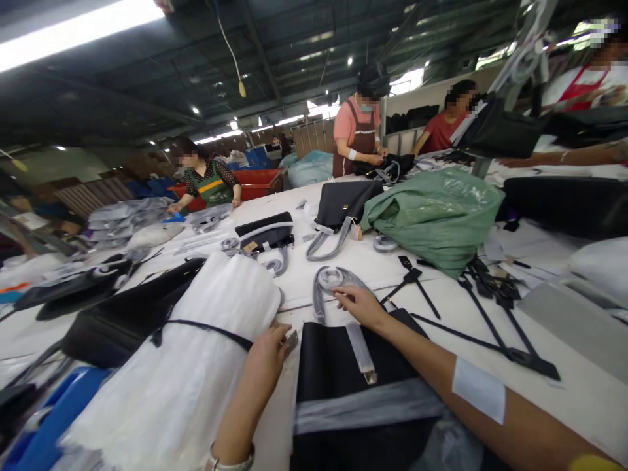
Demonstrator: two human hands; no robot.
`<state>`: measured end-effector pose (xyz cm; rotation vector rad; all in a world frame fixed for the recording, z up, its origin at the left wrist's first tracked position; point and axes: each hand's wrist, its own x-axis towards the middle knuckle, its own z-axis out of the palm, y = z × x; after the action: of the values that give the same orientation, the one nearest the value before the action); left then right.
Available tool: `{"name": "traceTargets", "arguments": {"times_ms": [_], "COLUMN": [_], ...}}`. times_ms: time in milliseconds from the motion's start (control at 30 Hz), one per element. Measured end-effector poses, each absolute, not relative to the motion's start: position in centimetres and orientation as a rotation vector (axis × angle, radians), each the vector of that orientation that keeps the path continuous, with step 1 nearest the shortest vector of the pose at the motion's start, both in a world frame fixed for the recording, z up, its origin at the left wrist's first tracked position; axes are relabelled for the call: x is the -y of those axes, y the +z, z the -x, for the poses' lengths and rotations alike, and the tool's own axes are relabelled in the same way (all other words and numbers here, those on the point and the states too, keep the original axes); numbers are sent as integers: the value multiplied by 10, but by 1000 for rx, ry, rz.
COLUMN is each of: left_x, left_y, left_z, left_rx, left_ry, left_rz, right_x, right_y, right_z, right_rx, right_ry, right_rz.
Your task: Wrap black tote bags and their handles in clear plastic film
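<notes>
A black bag lies in front of me, with a plastic-wrapped strap piece with a metal end on it and a band of clear wrap across its lower part. Over its far edge, my right hand has its fingers stretched out beside a coiled strap in clear wrap; whether they touch it I cannot tell. My left hand is between the bag and a white roll of padding sheets tied with a black band. Its curled fingers are closed at a small greyish, shiny piece.
Black bags with wrapped straps lie farther back, near a green plastic sack. Black strap parts are spread at right. More black bags and a blue bin are at left. Several co-workers stand or sit around the white table.
</notes>
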<state>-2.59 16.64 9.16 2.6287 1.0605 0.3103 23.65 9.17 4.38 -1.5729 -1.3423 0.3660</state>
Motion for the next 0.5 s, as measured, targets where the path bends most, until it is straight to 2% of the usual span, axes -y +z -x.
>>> {"name": "traceTargets", "arguments": {"times_ms": [200, 367, 500], "left_x": [-148, -135, -115], "left_y": [53, 51, 73], "left_z": [58, 75, 59], "left_rx": [-986, -990, -910], "left_ry": [363, 604, 799], "left_rz": [-2487, -2478, -2543], "right_x": [-16, 93, 140], "right_y": [87, 61, 37], "right_z": [-273, -302, -284], "right_rx": [1506, 1422, 1374], "right_ry": [260, 64, 60], "right_rz": [1691, 2052, 2055]}}
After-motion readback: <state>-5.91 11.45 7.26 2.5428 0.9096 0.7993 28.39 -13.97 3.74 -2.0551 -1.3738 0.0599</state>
